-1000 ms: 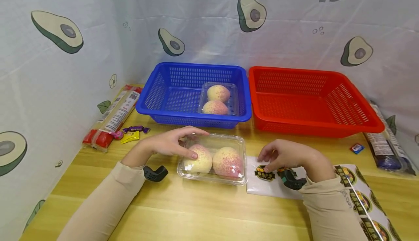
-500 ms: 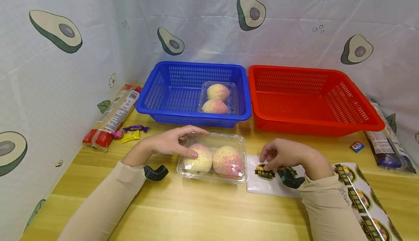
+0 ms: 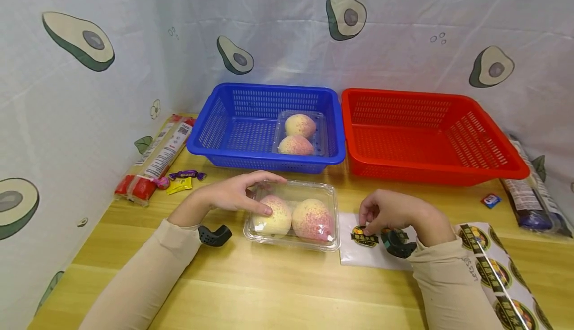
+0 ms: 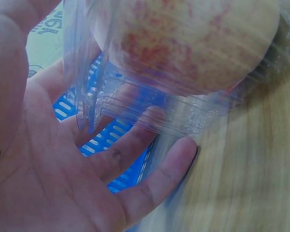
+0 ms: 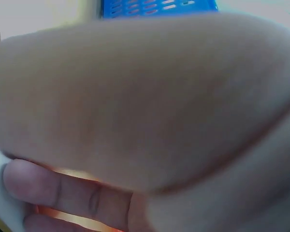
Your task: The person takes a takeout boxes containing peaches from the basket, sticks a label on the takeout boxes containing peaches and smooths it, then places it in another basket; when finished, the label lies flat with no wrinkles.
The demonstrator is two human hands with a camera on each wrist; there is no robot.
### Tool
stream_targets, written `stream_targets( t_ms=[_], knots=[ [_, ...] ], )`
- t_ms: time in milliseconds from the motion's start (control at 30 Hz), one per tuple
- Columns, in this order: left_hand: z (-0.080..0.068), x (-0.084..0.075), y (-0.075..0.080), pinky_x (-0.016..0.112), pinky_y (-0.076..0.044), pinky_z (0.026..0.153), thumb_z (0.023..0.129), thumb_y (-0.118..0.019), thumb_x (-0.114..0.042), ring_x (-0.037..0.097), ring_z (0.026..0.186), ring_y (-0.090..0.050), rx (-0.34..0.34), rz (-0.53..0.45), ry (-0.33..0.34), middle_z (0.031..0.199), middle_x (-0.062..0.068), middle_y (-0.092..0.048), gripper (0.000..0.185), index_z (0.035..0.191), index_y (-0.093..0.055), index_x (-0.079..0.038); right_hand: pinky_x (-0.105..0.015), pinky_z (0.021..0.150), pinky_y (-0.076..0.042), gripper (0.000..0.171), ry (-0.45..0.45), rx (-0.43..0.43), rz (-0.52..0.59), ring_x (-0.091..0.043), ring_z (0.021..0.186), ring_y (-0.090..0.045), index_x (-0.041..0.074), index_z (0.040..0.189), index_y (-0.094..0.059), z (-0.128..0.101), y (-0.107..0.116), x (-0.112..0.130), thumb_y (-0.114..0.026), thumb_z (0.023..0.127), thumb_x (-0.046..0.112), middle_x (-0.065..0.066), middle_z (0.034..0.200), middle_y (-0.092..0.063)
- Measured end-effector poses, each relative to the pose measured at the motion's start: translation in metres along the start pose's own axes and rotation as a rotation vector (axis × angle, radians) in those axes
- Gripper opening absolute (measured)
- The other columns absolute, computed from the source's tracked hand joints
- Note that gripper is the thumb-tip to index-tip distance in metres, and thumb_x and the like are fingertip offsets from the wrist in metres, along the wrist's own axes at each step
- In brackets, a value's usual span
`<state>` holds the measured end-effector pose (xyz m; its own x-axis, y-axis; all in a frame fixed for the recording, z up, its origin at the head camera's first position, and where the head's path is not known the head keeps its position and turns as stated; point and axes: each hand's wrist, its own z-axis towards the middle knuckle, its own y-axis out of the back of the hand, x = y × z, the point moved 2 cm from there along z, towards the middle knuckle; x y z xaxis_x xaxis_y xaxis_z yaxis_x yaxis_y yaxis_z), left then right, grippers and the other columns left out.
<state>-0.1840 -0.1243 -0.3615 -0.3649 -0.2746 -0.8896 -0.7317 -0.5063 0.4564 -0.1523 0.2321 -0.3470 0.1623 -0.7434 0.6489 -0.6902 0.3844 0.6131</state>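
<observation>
A clear plastic clamshell box (image 3: 291, 244) holding two speckled pink-and-yellow peaches (image 3: 312, 220) sits on the wooden table in the head view. My left hand (image 3: 233, 194) holds its left end, thumb over the lid and fingers along the far side. In the left wrist view, the fingers curve beside the clear wall, one fingertip low near the tabletop. My right hand (image 3: 396, 213) is over a white label sheet (image 3: 358, 256) just right of the box. Its thumb and bent forefinger pinch at the upper edge of a black-and-gold sticker (image 3: 365, 239).
Behind stand a blue basket (image 3: 224, 151), holding another box of two peaches (image 3: 299, 125), and a red basket (image 3: 417, 173). More sticker sheets (image 3: 502, 275) lie at right. Candies (image 3: 179, 185) and a red noodle packet (image 3: 154, 163) are left; a dark packet (image 3: 533, 200) lies far right.
My right forefinger has drawn slightly toward the thumb at the sticker. The left hand and the peach box have stayed in place.
</observation>
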Motion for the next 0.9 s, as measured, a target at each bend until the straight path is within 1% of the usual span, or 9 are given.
stream_targets(
  t_ms=[167, 333, 500, 567, 667, 800, 900],
  knots=[
    [0.000, 0.001, 0.000, 0.049, -0.041, 0.104, 0.090, -0.079, -0.029, 0.029, 0.134, -0.044, -0.001, -0.005, 0.004, 0.151, 0.003, -0.046, 0.069, 0.150, -0.047, -0.016, -0.025, 0.056, -0.046, 0.013, 0.062, 0.003, -0.005, -0.014, 0.066, -0.054, 0.009, 0.079, -0.069, -0.001, 0.001, -0.001, -0.081, 0.079, 0.004, 0.003, 0.070, -0.059],
    [0.001, 0.002, 0.000, 0.048, -0.041, 0.104, 0.090, -0.079, -0.030, 0.028, 0.133, -0.044, -0.002, -0.005, 0.009, 0.151, 0.003, -0.046, 0.069, 0.150, -0.047, -0.016, -0.028, 0.058, -0.050, 0.010, 0.093, -0.034, -0.014, -0.016, 0.068, -0.057, 0.007, 0.082, -0.067, -0.005, 0.007, -0.003, -0.077, 0.083, 0.005, 0.003, 0.074, -0.062],
    [0.001, 0.001, 0.000, 0.047, -0.041, 0.103, 0.089, -0.079, -0.030, 0.028, 0.133, -0.044, -0.005, -0.006, 0.021, 0.151, 0.002, -0.046, 0.070, 0.150, -0.047, -0.016, -0.029, 0.062, -0.051, 0.009, 0.096, -0.131, -0.021, -0.017, 0.071, -0.059, 0.010, 0.085, -0.067, -0.014, 0.016, -0.002, -0.076, 0.087, 0.009, 0.002, 0.076, -0.065],
    [0.000, 0.000, -0.001, 0.047, -0.041, 0.103, 0.089, -0.079, -0.029, 0.028, 0.133, -0.044, -0.006, -0.007, 0.016, 0.151, 0.002, -0.046, 0.069, 0.150, -0.047, -0.016, -0.028, 0.065, -0.051, 0.008, 0.086, -0.183, -0.033, -0.017, 0.074, -0.061, 0.011, 0.087, -0.068, -0.019, 0.020, 0.002, -0.076, 0.088, 0.011, 0.002, 0.078, -0.066],
    [0.000, 0.000, -0.001, 0.047, -0.041, 0.104, 0.089, -0.079, -0.028, 0.027, 0.133, -0.044, -0.009, -0.009, 0.012, 0.151, 0.001, -0.046, 0.069, 0.150, -0.048, -0.016, -0.029, 0.068, -0.052, 0.008, 0.088, -0.257, -0.034, -0.018, 0.078, -0.062, 0.011, 0.093, -0.069, -0.024, 0.024, 0.012, -0.076, 0.089, 0.012, 0.002, 0.082, -0.067],
    [0.000, 0.001, -0.001, 0.046, -0.041, 0.103, 0.089, -0.080, -0.028, 0.025, 0.132, -0.045, -0.013, -0.008, 0.020, 0.150, 0.000, -0.046, 0.070, 0.149, -0.048, -0.017, -0.028, 0.070, -0.054, 0.015, 0.140, -0.358, -0.051, -0.017, 0.080, -0.063, 0.010, 0.103, -0.072, -0.027, 0.026, 0.024, -0.077, 0.089, 0.013, 0.003, 0.087, -0.069],
    [0.001, 0.001, -0.001, 0.046, -0.041, 0.104, 0.089, -0.080, -0.030, 0.025, 0.133, -0.044, -0.011, -0.008, 0.027, 0.150, -0.001, -0.046, 0.070, 0.150, -0.048, -0.018, -0.029, 0.073, -0.055, 0.017, 0.182, -0.430, -0.084, -0.015, 0.081, -0.064, 0.012, 0.105, -0.074, -0.032, 0.025, 0.034, -0.079, 0.090, 0.015, 0.006, 0.088, -0.069]
  ],
)
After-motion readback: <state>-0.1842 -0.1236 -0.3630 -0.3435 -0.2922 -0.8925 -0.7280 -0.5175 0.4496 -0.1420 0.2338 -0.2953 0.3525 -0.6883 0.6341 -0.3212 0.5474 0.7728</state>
